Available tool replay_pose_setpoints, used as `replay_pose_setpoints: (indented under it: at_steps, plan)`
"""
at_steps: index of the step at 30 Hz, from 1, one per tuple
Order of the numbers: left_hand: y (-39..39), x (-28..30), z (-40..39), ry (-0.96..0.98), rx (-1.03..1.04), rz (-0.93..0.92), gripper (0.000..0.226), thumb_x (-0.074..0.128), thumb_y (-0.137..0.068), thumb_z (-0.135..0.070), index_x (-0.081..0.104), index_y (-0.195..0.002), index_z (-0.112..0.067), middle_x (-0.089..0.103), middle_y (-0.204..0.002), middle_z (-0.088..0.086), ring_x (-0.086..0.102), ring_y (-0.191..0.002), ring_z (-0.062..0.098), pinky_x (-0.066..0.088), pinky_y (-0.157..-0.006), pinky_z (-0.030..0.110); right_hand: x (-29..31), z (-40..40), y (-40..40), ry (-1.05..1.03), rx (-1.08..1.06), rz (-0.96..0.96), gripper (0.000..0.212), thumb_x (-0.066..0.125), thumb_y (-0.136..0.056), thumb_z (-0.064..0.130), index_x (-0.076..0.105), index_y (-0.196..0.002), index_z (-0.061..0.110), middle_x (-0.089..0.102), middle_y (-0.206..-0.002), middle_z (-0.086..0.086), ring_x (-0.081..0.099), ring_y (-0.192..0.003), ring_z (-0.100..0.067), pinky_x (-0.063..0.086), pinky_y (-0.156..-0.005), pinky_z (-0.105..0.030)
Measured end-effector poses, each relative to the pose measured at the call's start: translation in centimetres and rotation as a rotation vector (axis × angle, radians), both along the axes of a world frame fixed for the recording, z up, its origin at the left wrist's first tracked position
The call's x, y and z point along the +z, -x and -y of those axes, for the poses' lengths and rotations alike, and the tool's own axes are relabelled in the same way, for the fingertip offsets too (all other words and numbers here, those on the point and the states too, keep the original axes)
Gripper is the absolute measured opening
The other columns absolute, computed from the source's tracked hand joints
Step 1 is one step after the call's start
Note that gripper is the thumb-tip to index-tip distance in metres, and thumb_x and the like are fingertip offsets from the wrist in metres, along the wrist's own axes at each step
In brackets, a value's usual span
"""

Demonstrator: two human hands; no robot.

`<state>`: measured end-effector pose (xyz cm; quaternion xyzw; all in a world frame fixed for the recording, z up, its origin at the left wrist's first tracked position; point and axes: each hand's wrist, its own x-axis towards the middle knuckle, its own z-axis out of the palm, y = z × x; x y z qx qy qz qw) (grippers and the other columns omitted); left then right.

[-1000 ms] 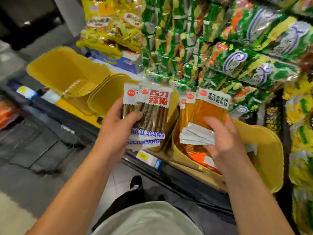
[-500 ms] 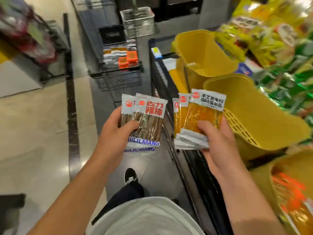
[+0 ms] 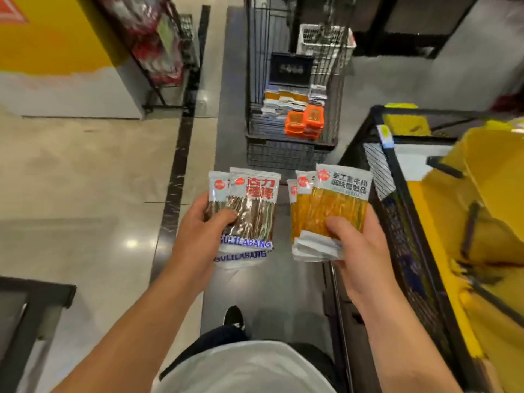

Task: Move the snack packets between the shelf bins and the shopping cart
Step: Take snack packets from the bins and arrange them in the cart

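Observation:
My left hand [image 3: 198, 236] grips a small stack of brown stick-snack packets [image 3: 252, 205] with white tops and red lettering. My right hand [image 3: 357, 251] holds a stack of orange snack packets [image 3: 331, 205], thumb pressed on the front one. Both stacks are upright in front of me, side by side. Straight ahead on the floor stands the black wire shopping cart [image 3: 283, 154]; inside it lie rows of white and orange packets [image 3: 286, 103] and orange-edged packets [image 3: 304, 123]. Yellow shelf bins [image 3: 487, 171] sit on the dark shelf at my right.
A black shelf frame [image 3: 397, 171] runs along my right side. A display rack with red goods [image 3: 158, 43] stands at the far left, and a dark fixture corner [image 3: 34, 307] at the lower left. A white basket [image 3: 326, 41] sits beyond the cart. Polished floor lies between.
My view has swung left from the shelf bins and hanging snacks toward the aisle, bringing the cart straight ahead. Both hands keep the same packets in the same grip.

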<state>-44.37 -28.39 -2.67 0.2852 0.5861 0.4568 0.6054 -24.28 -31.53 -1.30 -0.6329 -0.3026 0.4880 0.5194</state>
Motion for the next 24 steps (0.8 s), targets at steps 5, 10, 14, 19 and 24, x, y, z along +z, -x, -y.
replay_pose_setpoints:
  at_steps: [5,10,14,19,24]
  plan:
    - [1.4,-1.2,-5.7,0.024,-0.008,0.034,0.044,0.053,-0.094,0.000,0.059,-0.127,-0.029,0.074,-0.109,0.003,0.072,-0.099,0.028,0.058,-0.087,0.049,-0.6,-6.1,1.9,0.060,0.077,0.054,0.034,0.063,-0.088,0.004,0.066,-0.110,0.030,0.075,-0.099,0.004,0.070,-0.095,-0.018,0.054,-0.096,-0.048]
    - [0.6,-2.3,-11.7,0.002,-0.154,-0.021,0.052,0.050,-0.097,-0.002,0.051,-0.136,-0.036,0.069,-0.119,-0.004,0.068,-0.109,0.016,0.055,-0.095,0.047,-2.0,-12.3,1.9,0.150,0.244,0.041,0.034,0.061,-0.089,-0.001,0.063,-0.112,0.024,0.075,-0.094,0.003,0.071,-0.088,-0.015,0.054,-0.084,-0.036]
    - [-0.8,-3.1,-17.8,0.036,-0.201,-0.011,0.058,0.042,-0.094,0.006,0.055,-0.125,-0.041,0.071,-0.112,-0.005,0.068,-0.105,0.016,0.057,-0.088,0.041,-3.6,-18.9,0.7,0.181,0.297,0.056,0.040,0.063,-0.086,0.000,0.057,-0.111,0.030,0.072,-0.090,0.009,0.070,-0.089,-0.010,0.055,-0.086,-0.039]
    - [-3.9,-3.5,-26.0,0.097,-0.188,0.043,0.057,0.040,-0.092,0.008,0.053,-0.128,-0.033,0.071,-0.112,0.001,0.070,-0.098,0.019,0.058,-0.077,0.039,-4.7,-27.4,-0.8,0.158,0.272,0.041,0.038,0.069,-0.086,0.015,0.055,-0.113,0.039,0.071,-0.104,0.011,0.068,-0.100,-0.009,0.056,-0.090,-0.039]
    - [-6.4,-3.6,-33.0,0.092,-0.160,-0.019,0.043,0.052,-0.096,-0.005,0.054,-0.130,-0.032,0.071,-0.114,0.001,0.071,-0.099,0.016,0.059,-0.077,0.036,-4.9,-34.6,-3.3,0.137,0.201,0.037,0.039,0.068,-0.088,0.012,0.057,-0.116,0.036,0.072,-0.103,0.010,0.069,-0.097,-0.011,0.055,-0.090,-0.039]
